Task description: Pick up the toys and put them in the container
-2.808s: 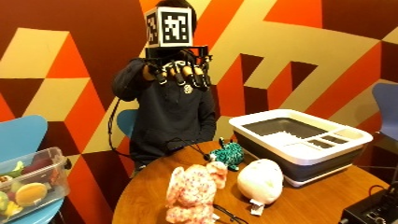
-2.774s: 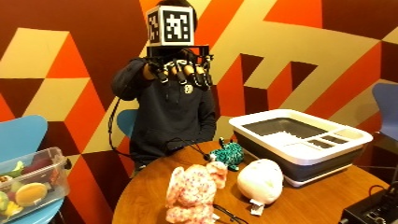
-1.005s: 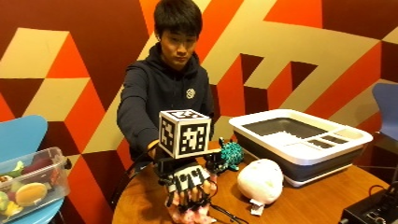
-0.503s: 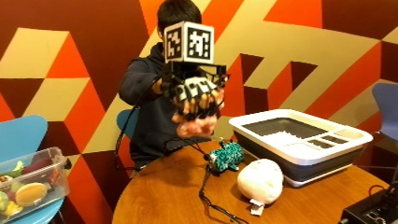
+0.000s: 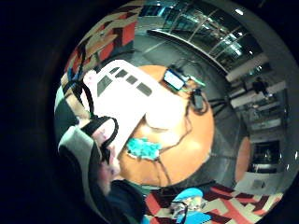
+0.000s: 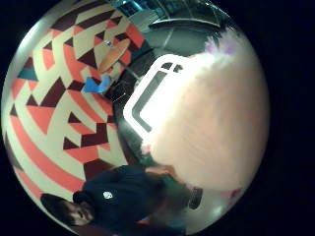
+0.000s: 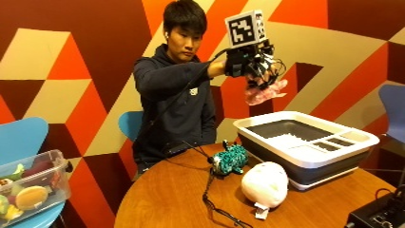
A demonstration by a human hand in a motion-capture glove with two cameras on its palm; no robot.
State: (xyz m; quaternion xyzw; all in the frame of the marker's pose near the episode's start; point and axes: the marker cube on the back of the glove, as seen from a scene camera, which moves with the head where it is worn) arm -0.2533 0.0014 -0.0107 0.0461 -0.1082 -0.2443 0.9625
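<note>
Change: since half a second ago my arm has swung the pink plush toy (image 7: 265, 91) from in front of my chest across to above the container.
Pink plush toy: it hangs from my gloved right hand (image 7: 252, 61), in the air over the near-left corner of the white-rimmed grey container (image 7: 307, 145), touching nothing else. Its long axis runs roughly level, slightly tilted, with the free end poking out toward the container side. In the thumb-side palm view the pink fur (image 6: 206, 118) sits right against my palm.
Hand: my right fingers are curled round the top of the toy.
Container: stands on the round wooden table (image 7: 164, 199), with divided slots along one side.
Other toys: a teal plush (image 7: 229, 159) and a white plush (image 7: 265, 184) lie on the table just beside the container.
Side: a clear bin of toy food (image 7: 28, 187) sits on a blue chair.
</note>
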